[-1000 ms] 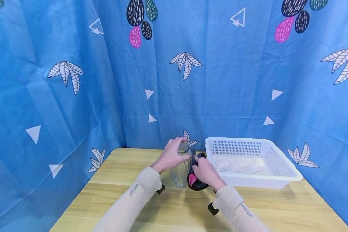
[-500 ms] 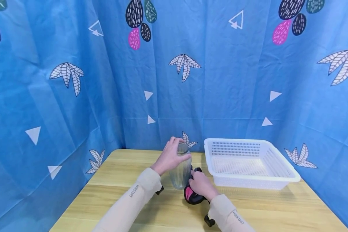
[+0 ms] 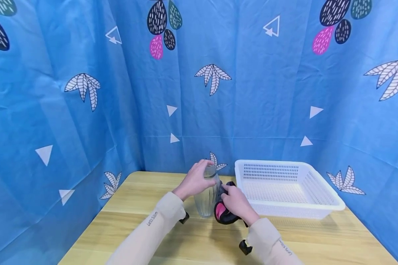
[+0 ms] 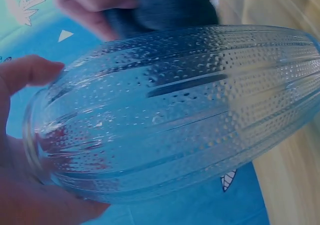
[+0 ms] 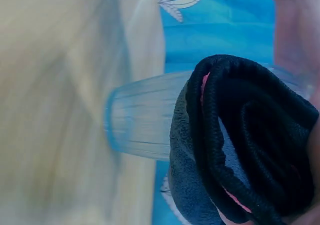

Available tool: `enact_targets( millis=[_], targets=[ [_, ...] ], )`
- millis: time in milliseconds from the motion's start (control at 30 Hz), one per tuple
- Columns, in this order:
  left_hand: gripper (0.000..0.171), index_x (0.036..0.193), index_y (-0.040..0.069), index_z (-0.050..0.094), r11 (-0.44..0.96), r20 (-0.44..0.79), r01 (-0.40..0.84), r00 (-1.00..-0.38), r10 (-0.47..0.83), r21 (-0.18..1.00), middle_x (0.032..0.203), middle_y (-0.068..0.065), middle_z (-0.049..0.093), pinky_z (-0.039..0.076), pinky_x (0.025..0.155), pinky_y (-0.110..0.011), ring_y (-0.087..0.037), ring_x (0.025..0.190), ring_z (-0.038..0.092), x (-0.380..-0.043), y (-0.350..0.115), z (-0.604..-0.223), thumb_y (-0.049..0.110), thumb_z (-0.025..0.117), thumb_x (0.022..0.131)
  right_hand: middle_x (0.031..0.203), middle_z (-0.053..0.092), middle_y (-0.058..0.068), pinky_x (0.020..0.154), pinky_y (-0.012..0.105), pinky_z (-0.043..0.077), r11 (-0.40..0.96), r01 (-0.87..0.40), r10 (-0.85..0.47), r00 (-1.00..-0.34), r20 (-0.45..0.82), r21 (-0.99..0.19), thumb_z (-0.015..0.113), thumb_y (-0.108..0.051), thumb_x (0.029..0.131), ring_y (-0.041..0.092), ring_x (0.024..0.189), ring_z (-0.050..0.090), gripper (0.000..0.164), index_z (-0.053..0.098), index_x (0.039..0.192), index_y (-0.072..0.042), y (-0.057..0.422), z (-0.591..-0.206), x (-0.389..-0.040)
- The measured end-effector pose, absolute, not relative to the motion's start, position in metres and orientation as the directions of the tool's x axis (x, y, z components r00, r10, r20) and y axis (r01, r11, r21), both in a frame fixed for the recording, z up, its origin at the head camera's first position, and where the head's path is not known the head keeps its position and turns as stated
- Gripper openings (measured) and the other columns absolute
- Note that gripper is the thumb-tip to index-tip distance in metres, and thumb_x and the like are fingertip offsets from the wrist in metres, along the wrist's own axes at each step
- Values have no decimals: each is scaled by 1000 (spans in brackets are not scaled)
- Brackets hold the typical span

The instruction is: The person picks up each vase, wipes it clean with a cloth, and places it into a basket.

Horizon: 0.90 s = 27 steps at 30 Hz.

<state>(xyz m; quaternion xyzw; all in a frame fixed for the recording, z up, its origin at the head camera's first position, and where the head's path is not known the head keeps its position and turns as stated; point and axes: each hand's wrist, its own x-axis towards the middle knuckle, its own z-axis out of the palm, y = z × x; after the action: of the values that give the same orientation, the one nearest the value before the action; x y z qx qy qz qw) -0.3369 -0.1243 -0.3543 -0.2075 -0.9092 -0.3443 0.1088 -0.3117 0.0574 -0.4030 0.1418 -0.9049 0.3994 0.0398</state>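
Note:
A clear ribbed glass vase (image 3: 205, 201) stands close over the wooden table, and its dotted texture shows in the left wrist view. My left hand (image 3: 196, 180) grips it near the mouth, with thumb and fingers on either side of the neck. On the vase's right side, my right hand (image 3: 236, 201) holds a folded dark grey cloth (image 5: 192, 185) with black edging and a pink face. The cloth lies right at the glass, partly hiding it in the right wrist view. Most of the right hand's fingers are hidden behind the cloth there.
To the right of the hands, a white perforated plastic basket (image 3: 288, 209) sits on the wooden table (image 3: 146, 195). A blue patterned curtain (image 3: 252, 92) hangs behind and along both sides.
The right hand and cloth moved down along the vase, toward me, then back up and slightly right. The left hand keeps its grip on the vase in nearly the same place.

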Motion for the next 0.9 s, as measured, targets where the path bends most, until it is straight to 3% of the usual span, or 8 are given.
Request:
enact_targets(
  millis=[100,233,433,567,700,900],
  targets=[
    [63,139,19,52,684,348,462,-885,311,564,139,4,53,43,104,-48,-24,130,45,-338,-124,-357,26,73,80,115,68,25,50,30,39,631,-284,-214,-958,190,-722,52,-9,96,13,46,35,49,53,143,2,59,-391,-311],
    [60,138,18,53,685,383,485,-870,311,543,138,4,55,42,105,-45,-24,129,46,-341,-124,-362,34,76,85,104,65,19,54,31,41,649,-332,-189,-942,277,-684,54,-9,95,16,57,45,49,54,144,-3,60,-377,-310],
    [56,136,18,55,675,438,519,-844,309,524,136,4,57,42,104,-46,-27,125,50,-346,-122,-365,44,74,90,114,64,18,74,41,50,711,-422,-174,-881,441,-562,57,-10,93,27,87,59,49,57,142,-5,57,-366,-311],
    [58,138,16,54,678,446,520,-842,304,519,138,2,56,42,106,-46,-28,129,50,-348,-121,-365,41,74,90,129,59,28,88,50,52,749,-383,-187,-905,381,-541,56,-11,95,37,111,62,50,53,144,-1,56,-374,-315],
    [63,140,18,51,674,423,490,-862,279,553,141,-1,48,42,108,-47,-26,131,48,-346,-122,-364,42,76,88,142,50,35,98,55,49,773,-333,-203,-936,286,-541,54,-12,97,45,131,51,50,50,144,5,53,-394,-318],
    [68,141,18,48,653,371,446,-891,261,612,139,-9,44,44,106,-49,-30,129,49,-344,-124,-365,46,77,86,138,52,37,96,55,51,797,-307,-230,-951,209,-520,56,-13,97,45,127,55,50,51,141,10,47,-422,-319]
  ],
)
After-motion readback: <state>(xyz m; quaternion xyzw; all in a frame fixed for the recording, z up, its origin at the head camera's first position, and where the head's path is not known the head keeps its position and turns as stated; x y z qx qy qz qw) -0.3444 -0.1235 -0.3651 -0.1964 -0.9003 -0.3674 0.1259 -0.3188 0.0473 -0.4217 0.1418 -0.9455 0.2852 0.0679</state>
